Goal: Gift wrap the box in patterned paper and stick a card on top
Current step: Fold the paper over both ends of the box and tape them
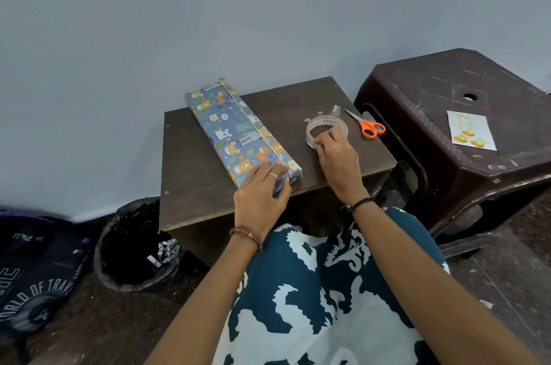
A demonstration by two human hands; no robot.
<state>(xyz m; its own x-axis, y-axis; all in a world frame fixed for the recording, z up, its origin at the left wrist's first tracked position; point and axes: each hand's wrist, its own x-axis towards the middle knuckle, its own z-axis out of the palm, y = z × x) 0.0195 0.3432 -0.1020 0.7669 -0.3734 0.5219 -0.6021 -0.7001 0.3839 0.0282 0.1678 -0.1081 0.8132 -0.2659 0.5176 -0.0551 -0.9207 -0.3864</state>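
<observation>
Box [238, 129] lies under left fingers [275, 172]; right fingers [326, 141] pinch tape roll [326, 129].

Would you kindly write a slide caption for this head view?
Left hand presses the wrapped box while right hand picks at the tape roll.

Head-worn view, forward and down

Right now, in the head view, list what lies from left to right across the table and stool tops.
Long box in blue animal-print paper → clear tape roll → orange-handled scissors → white card with gold print.
</observation>
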